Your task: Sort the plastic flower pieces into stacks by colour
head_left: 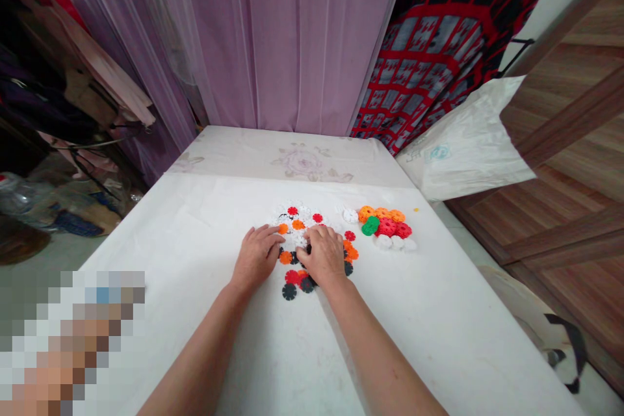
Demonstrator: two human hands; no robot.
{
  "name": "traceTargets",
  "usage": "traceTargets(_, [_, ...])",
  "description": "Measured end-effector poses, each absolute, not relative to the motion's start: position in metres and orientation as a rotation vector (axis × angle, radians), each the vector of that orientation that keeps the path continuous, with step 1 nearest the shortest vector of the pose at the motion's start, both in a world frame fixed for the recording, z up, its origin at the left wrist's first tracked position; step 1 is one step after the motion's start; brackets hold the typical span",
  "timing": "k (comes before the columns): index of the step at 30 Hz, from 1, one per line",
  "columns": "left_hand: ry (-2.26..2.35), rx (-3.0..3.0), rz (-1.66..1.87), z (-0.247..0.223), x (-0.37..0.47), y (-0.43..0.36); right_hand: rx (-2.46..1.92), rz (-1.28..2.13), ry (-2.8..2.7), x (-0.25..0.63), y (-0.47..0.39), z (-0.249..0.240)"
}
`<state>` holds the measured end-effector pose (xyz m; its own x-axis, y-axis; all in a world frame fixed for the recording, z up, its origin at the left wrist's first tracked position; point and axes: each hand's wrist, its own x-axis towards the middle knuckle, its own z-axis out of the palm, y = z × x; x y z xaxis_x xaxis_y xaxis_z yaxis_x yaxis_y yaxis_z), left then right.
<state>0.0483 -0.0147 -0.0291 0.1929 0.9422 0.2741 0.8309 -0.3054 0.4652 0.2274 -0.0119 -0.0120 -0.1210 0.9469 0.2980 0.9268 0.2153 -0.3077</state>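
A white-covered table point(419, 331) fills the lower part of my feed, running away from me toward a curtained wall. Both bare forearms reach in from the near side. Closest to me on the cloth lie a few notched dark discs point(289, 292) with red discs point(291, 277) among them, just below the hands. Past those I have the left hand point(257, 253), palm down, its fingers reaching to the left edge of a cluster of white discs point(294, 239); I can't tell whether it pinches anything. The right hand point(325, 250) bends over the cluster's right side with its fingers curled, and I can't make out whether they grasp a piece. The cluster sits between the two hands, with orange, red and dark discs in it. Orange discs point(350, 250) lie just beside my right wrist. Farther right I see grouped stacks: white point(396, 243), red point(394, 228), green point(370, 226) and orange point(383, 214). Beyond, a printed flower point(305, 161) crosses the far cloth, a plastic bag point(468, 143) hangs by the right edge, and a purple curtain point(292, 39) hangs behind it all.
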Motion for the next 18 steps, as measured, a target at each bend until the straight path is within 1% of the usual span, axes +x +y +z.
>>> traceTargets(6, [1.709, 2.26, 0.777, -0.031, 0.048, -0.014, -1.723, 0.069, -2.129, 0.227, -0.014, -0.01])
traceTargets(11, [1.704, 2.267, 0.78, -0.033, 0.047, -0.014, -1.661, 0.198, -2.067, 0.228, -0.012, -0.013])
traceTargets(13, [1.703, 2.261, 0.766, -0.032, 0.047, -0.014, -1.633, 0.335, -1.939, 0.236, -0.008, -0.014])
traceTargets(16, [1.706, 2.255, 0.759, -0.031, 0.048, -0.014, -1.655, 0.547, -1.586, 0.258, 0.003, -0.017])
traceTargets(18, [1.707, 2.258, 0.766, -0.03, 0.048, -0.014, -1.674, 0.584, -1.331, 0.276, 0.012, -0.022])
